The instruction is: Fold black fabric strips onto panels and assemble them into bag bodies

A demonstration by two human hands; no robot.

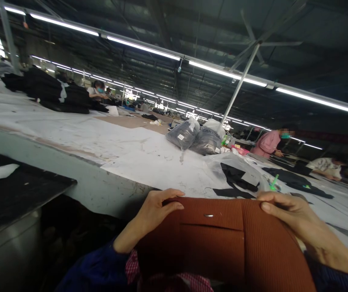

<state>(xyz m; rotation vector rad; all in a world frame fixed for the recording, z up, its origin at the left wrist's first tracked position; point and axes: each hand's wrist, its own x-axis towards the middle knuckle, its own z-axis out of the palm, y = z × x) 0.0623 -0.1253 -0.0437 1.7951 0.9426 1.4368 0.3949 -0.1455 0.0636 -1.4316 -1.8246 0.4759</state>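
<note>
Rust-brown ribbed cloth (213, 247) lies nearest the camera, held up at the near side of the table; the bottom of the picture cuts off its lower part, and the fingers behind its top edge are hidden. A small shiny piece (208, 215) sits above a dark slit, too small to identify. Beneath the table, it is too dark to make things out. White sheeting (125, 142) covers the long table, which bears a dark cloth pile (61, 91), two filled plastic bags (195, 138) and black pieces (241, 178) near them. Beyond, a person in pink (267, 144) bends over work under strip lights. Both hands are apart, each closed on the cloth's top edge between thumb and fingers: the left hand (149, 215) at one end, the right hand (298, 219) at the other.
</note>
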